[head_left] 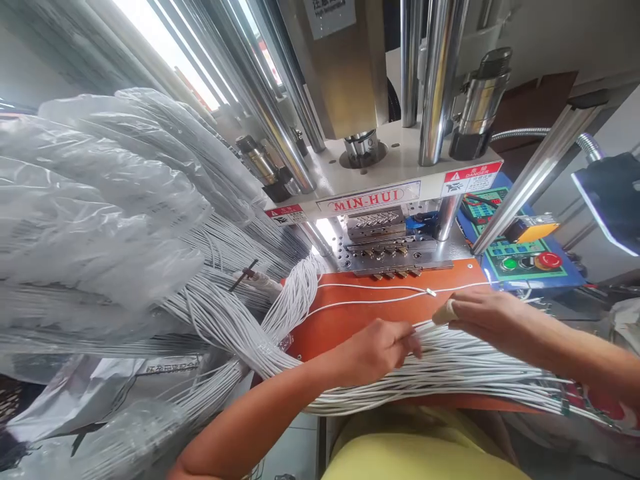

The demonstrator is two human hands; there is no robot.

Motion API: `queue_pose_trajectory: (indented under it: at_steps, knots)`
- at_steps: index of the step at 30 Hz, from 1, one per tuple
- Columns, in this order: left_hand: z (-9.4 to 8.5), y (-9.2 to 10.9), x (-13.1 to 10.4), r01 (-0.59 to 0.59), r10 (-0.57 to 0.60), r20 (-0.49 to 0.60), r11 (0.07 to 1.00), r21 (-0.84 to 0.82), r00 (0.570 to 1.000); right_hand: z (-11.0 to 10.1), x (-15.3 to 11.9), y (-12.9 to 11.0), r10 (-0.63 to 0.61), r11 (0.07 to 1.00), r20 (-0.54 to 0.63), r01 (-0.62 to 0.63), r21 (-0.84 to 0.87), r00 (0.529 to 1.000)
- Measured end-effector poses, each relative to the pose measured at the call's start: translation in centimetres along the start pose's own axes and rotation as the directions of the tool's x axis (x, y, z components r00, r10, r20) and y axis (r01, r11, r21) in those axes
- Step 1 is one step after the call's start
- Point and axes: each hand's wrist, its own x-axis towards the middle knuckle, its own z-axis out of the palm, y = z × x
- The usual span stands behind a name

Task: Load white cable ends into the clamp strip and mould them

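Note:
A thick bundle of white cables [350, 399] runs across the orange work surface [345, 327]. Over its left part, my left hand [383, 350] has its fingers drawn together around a white cable at the bundle's upper edge. My right hand [480, 317], with pale coverings on its fingertips, pinches close by, to the right of the left hand; what lies between its fingers is too small to make out. Just above the hands, a small white connector [431, 292] joins thin white cables on the orange surface. Behind it sits a metal mould [377, 233] with brass-coloured pieces along its front.
A press with upright steel rods [434, 87] stands ahead. On the right is a blue control box [565, 270] with green and red buttons, beside a black lamp [613, 200]. Plastic-wrapped cable bundles [100, 200] fill the left. A T-shaped handle [244, 275] sticks up near them.

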Motion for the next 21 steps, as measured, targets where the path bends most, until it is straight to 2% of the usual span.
queue_pose_trajectory:
  at_steps: [2,3,5,6,8,10,12,14,17,19,21]
  knots:
    - [-0.2,-1.4,-1.5,0.134,-0.131,0.092,0.991,-0.019,0.987,2.7,0.4,-0.5,0.019,0.996,0.104,-0.028,0.084,0.994]
    - [-0.2,-2.3,-1.9,0.204,-0.194,0.143,0.978,-0.054,0.971,3.9,0.7,-1.0,0.017,0.997,0.117,-0.026,0.078,0.993]
    - [0.0,-3.7,-2.4,0.309,-0.267,0.216,0.932,-0.190,0.939,6.0,1.7,-2.3,-0.011,0.999,0.078,0.008,0.038,0.997]
    - [0.2,-4.2,-2.3,0.327,-0.270,0.223,0.902,-0.282,0.937,6.6,2.3,-2.9,-0.043,0.999,0.053,0.041,0.028,0.998]
    - [0.7,-4.6,-2.0,0.283,-0.233,0.166,0.846,-0.451,0.958,7.2,3.4,-4.0,-0.117,0.993,0.034,0.117,0.021,0.992]
    - [0.9,-4.5,-1.6,0.190,-0.183,0.069,0.814,-0.549,0.981,6.7,4.2,-4.3,-0.137,0.990,0.026,0.136,0.032,0.990]
    - [1.0,-4.2,-1.3,0.136,-0.165,0.003,0.798,-0.588,0.986,5.7,4.3,-3.6,-0.070,0.994,-0.016,0.071,0.079,0.997]
    - [0.9,-4.1,-1.1,0.109,-0.165,-0.039,0.790,-0.603,0.985,4.8,3.8,-2.2,0.062,0.981,-0.069,-0.048,0.189,0.996]
    - [0.7,-4.6,-0.9,0.104,-0.188,-0.076,0.790,-0.604,0.979,4.7,2.8,-0.6,0.216,0.912,-0.062,-0.178,0.369,0.975]
    - [0.7,-4.8,-0.7,0.123,-0.204,-0.072,0.797,-0.591,0.976,5.5,2.3,-0.8,0.225,0.896,-0.050,-0.186,0.403,0.973]
    - [0.9,-4.8,-0.5,0.132,-0.200,-0.061,0.818,-0.560,0.978,6.6,2.1,-1.7,0.184,0.925,-0.083,-0.144,0.351,0.979]
